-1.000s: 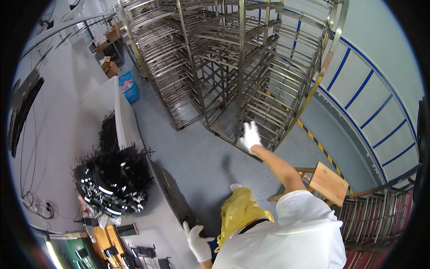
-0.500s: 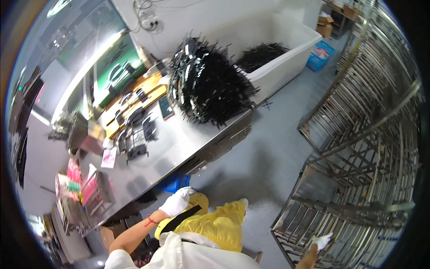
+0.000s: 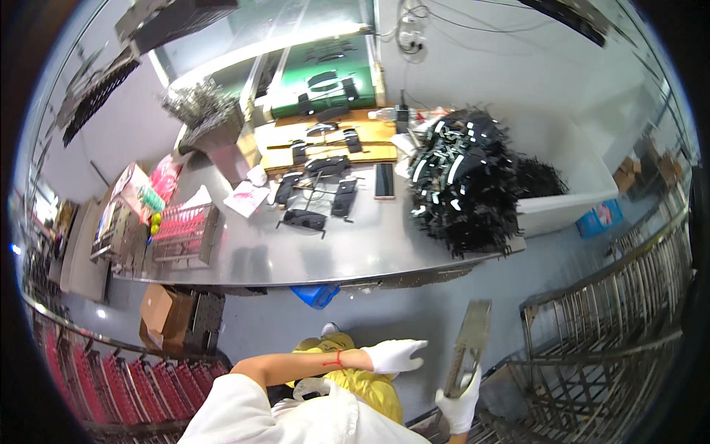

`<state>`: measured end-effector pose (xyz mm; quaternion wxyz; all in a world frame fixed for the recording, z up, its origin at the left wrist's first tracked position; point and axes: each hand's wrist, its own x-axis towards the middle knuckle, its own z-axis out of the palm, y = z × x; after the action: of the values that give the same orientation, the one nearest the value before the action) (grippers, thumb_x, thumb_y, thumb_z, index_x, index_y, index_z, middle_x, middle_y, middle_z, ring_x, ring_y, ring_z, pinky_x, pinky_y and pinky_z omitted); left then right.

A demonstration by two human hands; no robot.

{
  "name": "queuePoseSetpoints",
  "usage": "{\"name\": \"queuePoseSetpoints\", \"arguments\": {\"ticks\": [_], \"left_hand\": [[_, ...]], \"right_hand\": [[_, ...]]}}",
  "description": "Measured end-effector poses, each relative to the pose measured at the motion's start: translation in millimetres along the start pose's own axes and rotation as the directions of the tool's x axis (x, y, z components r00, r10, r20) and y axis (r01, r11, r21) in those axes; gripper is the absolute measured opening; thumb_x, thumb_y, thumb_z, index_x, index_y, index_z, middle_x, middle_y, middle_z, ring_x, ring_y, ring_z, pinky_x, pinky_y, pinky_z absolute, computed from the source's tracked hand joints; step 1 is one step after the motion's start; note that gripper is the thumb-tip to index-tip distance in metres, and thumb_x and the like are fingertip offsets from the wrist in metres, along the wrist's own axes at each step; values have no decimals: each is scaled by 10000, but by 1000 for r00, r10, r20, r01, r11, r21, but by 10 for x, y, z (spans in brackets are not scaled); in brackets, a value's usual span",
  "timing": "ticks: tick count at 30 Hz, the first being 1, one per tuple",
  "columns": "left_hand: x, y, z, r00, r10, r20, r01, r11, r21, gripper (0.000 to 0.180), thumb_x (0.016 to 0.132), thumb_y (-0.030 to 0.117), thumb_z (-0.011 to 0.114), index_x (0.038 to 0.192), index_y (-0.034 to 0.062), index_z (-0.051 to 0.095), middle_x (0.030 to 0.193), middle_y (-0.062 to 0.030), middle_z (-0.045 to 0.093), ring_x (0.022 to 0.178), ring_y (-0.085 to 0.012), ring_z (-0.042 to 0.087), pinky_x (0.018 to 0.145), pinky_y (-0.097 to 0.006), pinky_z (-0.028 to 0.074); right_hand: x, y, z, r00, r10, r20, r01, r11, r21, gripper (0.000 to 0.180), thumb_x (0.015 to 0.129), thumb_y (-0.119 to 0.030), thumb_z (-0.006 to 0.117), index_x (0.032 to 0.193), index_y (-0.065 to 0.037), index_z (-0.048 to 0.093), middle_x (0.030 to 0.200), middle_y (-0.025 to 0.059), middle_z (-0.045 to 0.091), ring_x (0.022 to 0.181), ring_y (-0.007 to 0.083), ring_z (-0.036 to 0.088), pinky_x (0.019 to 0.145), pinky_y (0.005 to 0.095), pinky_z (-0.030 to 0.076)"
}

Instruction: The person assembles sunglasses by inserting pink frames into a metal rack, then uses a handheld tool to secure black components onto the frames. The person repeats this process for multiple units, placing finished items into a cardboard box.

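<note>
My right hand (image 3: 460,403), in a white glove, grips the lower end of a long flat metal frame (image 3: 470,344) that points up toward the steel worktable (image 3: 296,259). My left hand (image 3: 396,355), also white-gloved, is held flat in front of my yellow apron (image 3: 362,381) with fingers apart and nothing in it. The frame's upper end stops short of the table's front edge. A large heap of black parts (image 3: 462,185) lies on the table's right end.
Several black parts (image 3: 325,196) lie spread on the table near wooden boards (image 3: 333,152). A red wire basket (image 3: 177,226) stands at the left. Metal racks (image 3: 614,325) stand at right, red racks (image 3: 111,385) at lower left. A cardboard box (image 3: 159,311) and blue bin (image 3: 316,294) sit under the table.
The view has swung from the metal racks round to the worktable. My right hand, which was reaching into a rack, now holds a metal frame. My left hand has come in front of me.
</note>
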<state>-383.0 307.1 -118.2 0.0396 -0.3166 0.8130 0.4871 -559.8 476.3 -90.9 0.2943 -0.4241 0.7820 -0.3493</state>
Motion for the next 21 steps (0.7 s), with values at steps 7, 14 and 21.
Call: {"name": "queuePoseSetpoints", "arguments": {"ticks": [7,14,21], "left_hand": [[-676,-478,-1382,490,-169,-855,141,984,-113,248,834,314,706,934,87,707,868,-145,685,733,-303,682,648,-365,545],[-2187,-1940,-2117,276,77,-958,572,788,228,356,820,529,646,729,189,696,653,-73,639,529,-243,630,452,-376,477],[-2855,-2240,-1984,330,-268,-905,637,771,4,350,874,456,549,707,165,650,584,-76,620,464,-290,600,412,-416,467]], "right_hand": [[1152,-1653,1435,702,-687,189,126,381,916,1047,768,-329,797,1514,-30,126,1509,129,298,1318,280,414,1051,403,384],[3868,-1323,3778,748,-637,-186,592,768,-245,945,710,-281,816,1491,-124,307,1337,230,467,1155,319,539,994,436,448],[3922,-2399,4524,983,9,-186,-62,957,-283,942,693,-178,775,1497,-184,284,1273,263,505,1087,417,576,881,466,509]]}}
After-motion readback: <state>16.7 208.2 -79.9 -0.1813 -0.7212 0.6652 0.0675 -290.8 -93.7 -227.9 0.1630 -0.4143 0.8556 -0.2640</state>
